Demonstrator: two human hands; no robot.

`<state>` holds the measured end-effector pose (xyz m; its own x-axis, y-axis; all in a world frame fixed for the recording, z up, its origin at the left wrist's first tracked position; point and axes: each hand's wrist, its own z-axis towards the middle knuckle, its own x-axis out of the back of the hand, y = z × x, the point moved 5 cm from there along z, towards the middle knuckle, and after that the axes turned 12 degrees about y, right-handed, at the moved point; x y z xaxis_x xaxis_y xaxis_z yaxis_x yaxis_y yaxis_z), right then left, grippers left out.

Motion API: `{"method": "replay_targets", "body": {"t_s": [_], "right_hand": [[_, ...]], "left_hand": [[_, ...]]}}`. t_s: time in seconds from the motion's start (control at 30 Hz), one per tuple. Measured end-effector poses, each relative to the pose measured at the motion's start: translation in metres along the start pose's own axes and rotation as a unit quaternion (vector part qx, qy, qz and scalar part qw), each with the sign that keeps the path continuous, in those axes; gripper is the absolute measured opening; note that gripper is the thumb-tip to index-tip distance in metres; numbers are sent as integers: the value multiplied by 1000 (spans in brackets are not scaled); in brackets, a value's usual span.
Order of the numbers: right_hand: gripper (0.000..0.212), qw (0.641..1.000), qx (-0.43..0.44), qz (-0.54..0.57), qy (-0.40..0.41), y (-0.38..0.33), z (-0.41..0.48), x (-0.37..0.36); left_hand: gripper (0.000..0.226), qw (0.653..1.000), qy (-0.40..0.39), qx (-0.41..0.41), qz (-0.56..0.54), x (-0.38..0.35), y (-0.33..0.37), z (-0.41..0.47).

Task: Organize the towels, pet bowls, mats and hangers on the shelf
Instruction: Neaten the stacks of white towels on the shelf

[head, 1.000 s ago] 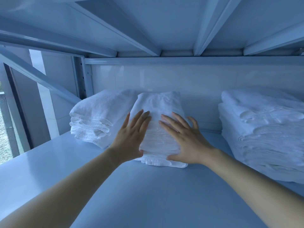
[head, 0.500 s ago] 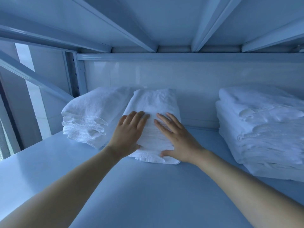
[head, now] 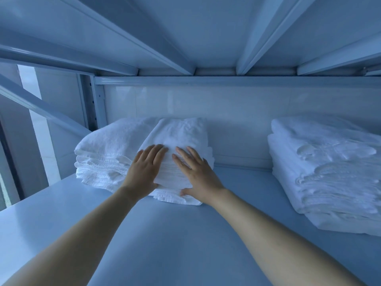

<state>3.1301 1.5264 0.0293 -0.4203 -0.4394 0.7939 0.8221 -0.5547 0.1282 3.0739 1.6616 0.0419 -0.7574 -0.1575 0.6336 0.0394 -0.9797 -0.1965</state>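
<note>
Left hand (head: 144,172), right hand (head: 199,178) on towels (head: 181,133) (white)

middle towel stack (head: 181,135): plain white, no print; thin ribbed lines run along the folded edges at the front.
left towel stack (head: 107,149): plain white, with a fine grainy surface; the folds look a little bluish in the shade.
right towel stack (head: 325,166): white, no pattern, pale blue shadows between the layers.
shelf board (head: 185,234): one smooth pale blue-grey, lighter and shiny at the left front.
upper shelf underside (head: 206,27): the same blue-grey, with lighter ribs.
back wall (head: 226,104): glossy whitish with a blue tint and faint tile lines.
corner post (head: 92,100): blue-grey, with a row of small dark holes.
</note>
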Motion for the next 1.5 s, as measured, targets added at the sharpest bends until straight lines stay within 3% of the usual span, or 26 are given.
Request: {"method": "replay_targets", "body": {"t_s": [0.2, 0.43, 0.67, 0.97, 1.23, 1.5], "right_hand": [[103, 999, -4, -43, 3, -5, -2, -5], [95, 992, -36, -115, 33, -24, -14, -11], [98, 995, -41, -84, 18, -23, -6, -11], [87, 1000, -24, -19, -4, -9, -3, -6], [74, 998, -40, 22, 36, 9, -41, 24], [68, 991, -72, -71, 83, 61, -97, 88]], "left_hand": [[106, 999, -36, -25, 22, -2, -15, -8], [89, 999, 11, 36, -13, 12, -22, -40], [98, 999, -13, 38, -6, -3, -21, -38], [88, 997, -22, 73, -10, -5, -20, -30], [82, 996, 46, 60, -53, 19, 34, -13], [66, 994, 44, 0, -103, 30, 118, 15]]}}
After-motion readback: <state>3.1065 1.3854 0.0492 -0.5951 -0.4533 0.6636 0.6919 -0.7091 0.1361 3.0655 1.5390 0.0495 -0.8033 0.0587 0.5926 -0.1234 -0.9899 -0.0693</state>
